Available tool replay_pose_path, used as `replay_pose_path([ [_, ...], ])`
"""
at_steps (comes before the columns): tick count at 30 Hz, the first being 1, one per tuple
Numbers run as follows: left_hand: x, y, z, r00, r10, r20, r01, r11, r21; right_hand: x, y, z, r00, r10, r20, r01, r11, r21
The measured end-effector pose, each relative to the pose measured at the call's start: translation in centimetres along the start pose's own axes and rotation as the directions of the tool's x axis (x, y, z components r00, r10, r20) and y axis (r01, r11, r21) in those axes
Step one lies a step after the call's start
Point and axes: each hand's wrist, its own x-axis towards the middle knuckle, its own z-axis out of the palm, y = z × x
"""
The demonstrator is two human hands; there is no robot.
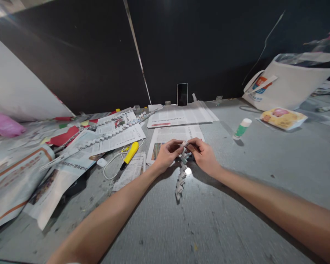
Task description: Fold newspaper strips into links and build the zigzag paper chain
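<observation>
A zigzag chain of folded newspaper hangs down between my two hands, its lower end toward me over the grey table. My left hand pinches the top end of this paper chain between thumb and fingers. From the other side, my right hand grips the same end, fingers curled in. The fingertips of both hands meet closely there and hide part of the top folds. Behind my hands lies a printed newspaper sheet flat on the table.
Left of my hands lie a yellow utility knife, a white cable and longer folded-paper chains on newspaper. A phone leans against the black panel. To the right are a glue stick, a tissue pack and a white bag.
</observation>
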Motion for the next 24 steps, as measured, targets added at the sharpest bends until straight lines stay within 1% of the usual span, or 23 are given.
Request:
replay_pose_path([
  [3,0.0,0.0,-0.1,1.000,-0.024,0.000,0.024,0.999,-0.028,0.1,0.0,0.1,1.000,0.016,0.014,-0.016,0.999,0.027],
  [6,0.0,0.0,-0.3,0.999,-0.046,0.000,0.045,0.998,-0.044,0.1,-0.1,0.1,0.999,0.033,0.005,-0.033,0.999,0.001],
  [9,0.0,-0.1,-0.6,0.998,-0.065,0.014,0.066,0.996,-0.054,0.1,-0.2,0.0,0.999,-0.004,-0.033,0.001,0.997,-0.076],
  [11,0.1,-0.1,-0.7,0.997,-0.076,0.021,0.077,0.995,-0.061,0.2,-0.3,-0.1,0.999,-0.021,-0.045,0.017,0.996,-0.093],
  [16,0.2,-0.3,-0.8,0.997,-0.075,0.024,0.077,0.992,-0.095,0.2,-0.8,-0.2,0.999,0.009,-0.034,-0.010,1.000,-0.030],
  [21,0.2,-0.6,-0.9,0.995,-0.097,0.016,0.098,0.988,-0.123,0.1,-1.0,-0.2,0.999,0.048,-0.022,-0.047,0.997,0.067],
  [24,0.2,-0.7,-1.0,0.995,-0.092,0.027,0.095,0.989,-0.117,0.1,-1.0,-0.2,0.998,0.056,-0.015,-0.054,0.995,0.078],
])
